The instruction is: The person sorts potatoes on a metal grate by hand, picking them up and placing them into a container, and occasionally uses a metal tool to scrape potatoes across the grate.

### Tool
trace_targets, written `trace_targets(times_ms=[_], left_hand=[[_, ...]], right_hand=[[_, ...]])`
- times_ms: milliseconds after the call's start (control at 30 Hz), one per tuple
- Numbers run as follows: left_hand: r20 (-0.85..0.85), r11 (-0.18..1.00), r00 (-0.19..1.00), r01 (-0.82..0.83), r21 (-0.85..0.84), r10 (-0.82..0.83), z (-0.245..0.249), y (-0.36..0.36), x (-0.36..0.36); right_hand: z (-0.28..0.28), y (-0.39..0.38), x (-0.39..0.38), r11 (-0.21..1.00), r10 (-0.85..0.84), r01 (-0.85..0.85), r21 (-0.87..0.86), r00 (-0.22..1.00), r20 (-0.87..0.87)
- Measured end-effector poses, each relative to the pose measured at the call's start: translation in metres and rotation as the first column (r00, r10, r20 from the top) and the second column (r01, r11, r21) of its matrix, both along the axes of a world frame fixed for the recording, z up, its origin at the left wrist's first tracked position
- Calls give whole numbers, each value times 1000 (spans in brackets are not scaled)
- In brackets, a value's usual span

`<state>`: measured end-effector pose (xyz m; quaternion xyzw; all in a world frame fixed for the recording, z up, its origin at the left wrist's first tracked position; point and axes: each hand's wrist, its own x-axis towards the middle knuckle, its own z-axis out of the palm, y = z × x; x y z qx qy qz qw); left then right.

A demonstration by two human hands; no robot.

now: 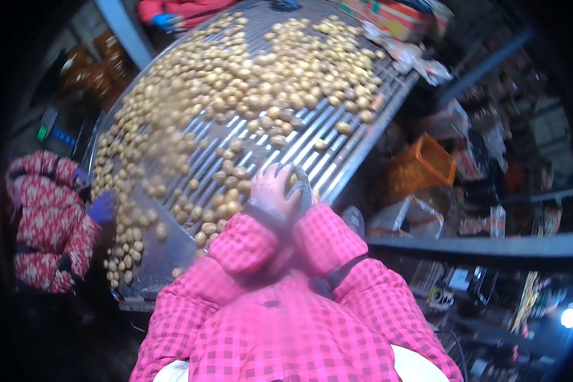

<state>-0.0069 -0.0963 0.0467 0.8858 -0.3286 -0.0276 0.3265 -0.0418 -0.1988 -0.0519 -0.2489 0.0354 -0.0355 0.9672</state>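
My left hand point(274, 187), in a pale, dirty glove, reaches over the near edge of the metal roller table point(286, 153) with its fingers spread. Right beside it is my right hand point(304, 184), in a darker grey glove and seen nearly edge-on; its fingers are partly hidden. A small yellowish patch shows between the two hands, too blurred to name. Several loose potatoes point(230, 181) lie on the rollers just left of my left hand. The main spread of potatoes point(293, 86) covers the table's far side.
A co-worker in a red floral jacket point(48, 216) and purple gloves stands at the left edge. Another person's blue-gloved hand point(165, 21) is at the far side. An orange crate point(420, 165) stands to the right, near plastic bags point(410, 216) and a metal rail point(477, 247).
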Motion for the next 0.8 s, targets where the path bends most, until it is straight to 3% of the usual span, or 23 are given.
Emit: trace_targets(times_ms=[33, 67, 100, 200, 267, 333, 367, 400, 433, 467, 533, 600, 667, 733, 800], left_hand=[[-2, 999, 999, 45, 21, -45, 13, -8, -14], [-8, 996, 997, 81, 46, -81, 22, -16, -30], [54, 990, 990, 133, -53, -130, 7, -23, -43], [-15, 863, 914, 378, -335, -406, 22, -32, -76], [-108, 829, 853, 454, -327, -510, 5, -29, -75], [-161, 868, 890, 354, -349, -428, -2, -19, -59], [-121, 921, 953, 229, -316, -278, -11, -10, -50], [-221, 925, 950, 130, -357, -219, -17, 3, -31], [-467, 919, 879, -105, -381, -93, -8, 16, -19], [-419, 898, 907, -215, -384, 38, -43, 38, 8], [-523, 820, 840, -396, -413, 142, -42, 79, 36], [-376, 847, 894, -385, -367, 243, -48, 116, 49], [-387, 852, 885, -399, -340, 260, -58, 143, 53], [-408, 812, 850, -479, -334, 334, -71, 157, 50], [-358, 755, 793, -595, -277, 493, -86, 166, 46]], right_hand=[[-7, -6, -10, 990, -19, -7, 140, 983, 184], [-15, -17, -26, 985, -29, 0, 172, 986, 163], [-9, -31, -41, 979, -16, -11, 203, 991, 131], [-2, -83, -102, 958, 40, -78, 277, 989, 142], [-10, -127, -162, 948, 78, -133, 290, 978, 194], [-22, -168, -243, 956, 40, -92, 280, 982, 186], [-19, -174, -299, 959, -135, 157, 237, 985, -106], [-15, -181, -354, 930, -291, 355, 101, 874, -390], [-30, -183, -406, 870, -359, 452, 198, 854, -377], [-36, -180, -451, 809, -430, 572, 136, 733, -526], [-46, -159, -519, 720, -508, 679, -144, 373, -777], [-60, -138, -560, 749, -482, 548, -373, 63, -874], [-72, -126, -573, 843, -446, 261, -470, -147, -883], [-80, -127, -554, 879, -475, -90, -467, -225, -851], [-92, -146, -515, 757, -607, -387, -527, -117, -786]])
